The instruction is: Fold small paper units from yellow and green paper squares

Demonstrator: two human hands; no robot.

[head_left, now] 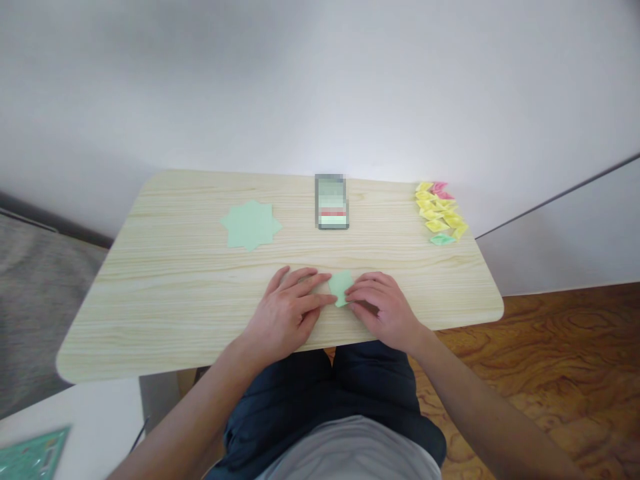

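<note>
A small piece of light green paper (341, 285) lies on the table near its front edge, between my two hands. My left hand (289, 311) rests palm down with its fingers spread, and its fingertips press on the paper's left side. With thumb and fingers drawn together, my right hand (383, 303) pinches the paper's right edge. Beyond my left hand lies a stack of light green paper sheets (250, 225), turned against each other into a star shape. Several folded yellow paper pieces (440, 212) sit at the far right, with folded pink pieces (442, 191) and one folded green piece (443, 239).
A phone-like device (331, 202), its screen blurred, stands at the back middle of the wooden table (165, 287). A white wall (320, 87) rises behind. At lower left, a green package (35, 453) lies on a white surface (100, 413).
</note>
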